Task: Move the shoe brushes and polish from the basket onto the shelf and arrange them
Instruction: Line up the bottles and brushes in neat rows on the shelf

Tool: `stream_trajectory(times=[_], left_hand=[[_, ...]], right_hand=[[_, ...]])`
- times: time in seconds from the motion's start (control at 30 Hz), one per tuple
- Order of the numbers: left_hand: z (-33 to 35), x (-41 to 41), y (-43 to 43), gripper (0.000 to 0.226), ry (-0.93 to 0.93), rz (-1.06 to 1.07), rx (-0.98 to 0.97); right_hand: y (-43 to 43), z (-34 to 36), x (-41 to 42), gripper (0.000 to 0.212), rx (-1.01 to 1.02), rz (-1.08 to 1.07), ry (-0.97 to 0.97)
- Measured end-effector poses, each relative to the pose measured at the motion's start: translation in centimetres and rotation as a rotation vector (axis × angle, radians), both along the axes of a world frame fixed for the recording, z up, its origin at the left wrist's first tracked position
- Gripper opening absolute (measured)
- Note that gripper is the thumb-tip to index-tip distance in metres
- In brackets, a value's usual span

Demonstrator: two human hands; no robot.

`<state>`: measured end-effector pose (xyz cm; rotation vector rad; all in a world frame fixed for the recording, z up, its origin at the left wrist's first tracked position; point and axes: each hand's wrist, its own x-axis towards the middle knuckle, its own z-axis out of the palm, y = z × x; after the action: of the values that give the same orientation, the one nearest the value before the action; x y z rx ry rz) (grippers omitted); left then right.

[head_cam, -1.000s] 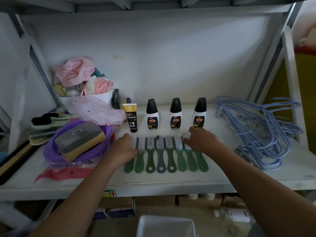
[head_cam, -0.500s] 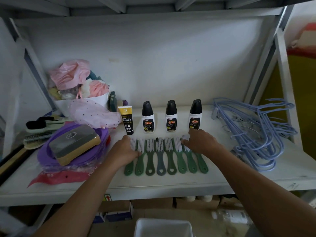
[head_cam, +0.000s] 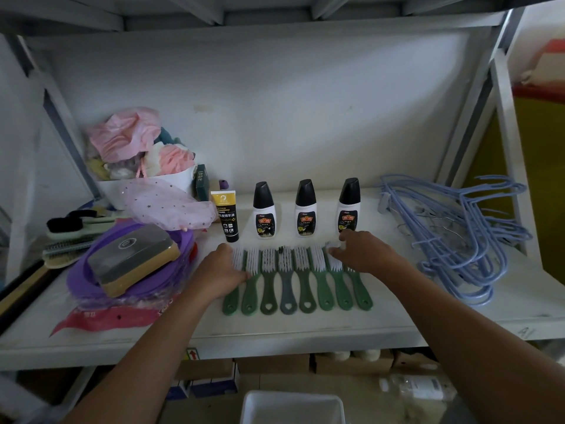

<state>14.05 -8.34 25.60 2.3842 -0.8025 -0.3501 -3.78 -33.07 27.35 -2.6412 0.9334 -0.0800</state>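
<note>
Several green shoe brushes [head_cam: 301, 280], one of them grey, lie side by side on the white shelf [head_cam: 397, 319] with bristles up and handles toward me. My left hand [head_cam: 218, 272] presses against the leftmost brush, its bent fingers lying over the brush's neck. At the other end, my right hand [head_cam: 363, 255] rests its fingertips on the bristles of the rightmost brushes. Behind the row stand three white polish bottles with black caps [head_cam: 305, 209] and a black tube with a yellow top [head_cam: 227, 217]. The white basket [head_cam: 292, 405] sits below the shelf.
A purple bundle topped by a boxed sponge [head_cam: 134, 258] and other brushes [head_cam: 70, 237] fill the shelf's left side, behind them a white tub of pink cloths [head_cam: 137, 154]. Blue hangers [head_cam: 458, 237] lie piled at the right. Cardboard boxes sit under the shelf.
Both hands stay at the two ends of the brush row. The view has shifted slightly. The brushes, bottles and tube show no clear movement.
</note>
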Motion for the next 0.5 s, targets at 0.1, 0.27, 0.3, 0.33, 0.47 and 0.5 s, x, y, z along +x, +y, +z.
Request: stream_trajectory(times=[0.1,0.27,0.3,0.33,0.47,0.5], left_hand=[[0.3,-0.1,0.2,0.061,0.005,0.002,0.005],[0.7,0.4,0.2,0.044,-0.087,0.083,-0.099],[0.9,0.6,0.1,0.041,-0.095,0.127,-0.134],[1.1,0.9,0.0,0.041,-0.085,0.174,-0.169],[1.3,2.2,-0.7,0.051,0.049,0.311,-0.264],[1.2,2.5,-1.0,0.048,0.080,0.321,-0.275]], right_hand=[[-0.1,0.5,-0.2,0.055,-0.016,-0.006,0.004],[-0.5,2.2,0.2,0.023,-0.123,0.011,-0.237],[-1.0,2.7,0.4,0.015,-0.129,-0.023,-0.315],[-1.6,3.1,0.5,0.014,-0.109,-0.072,-0.406],[-3.9,2.8,1.2,0.049,0.134,-0.258,-0.610],[-4.3,2.3,1.5,0.058,0.199,-0.274,-0.609]])
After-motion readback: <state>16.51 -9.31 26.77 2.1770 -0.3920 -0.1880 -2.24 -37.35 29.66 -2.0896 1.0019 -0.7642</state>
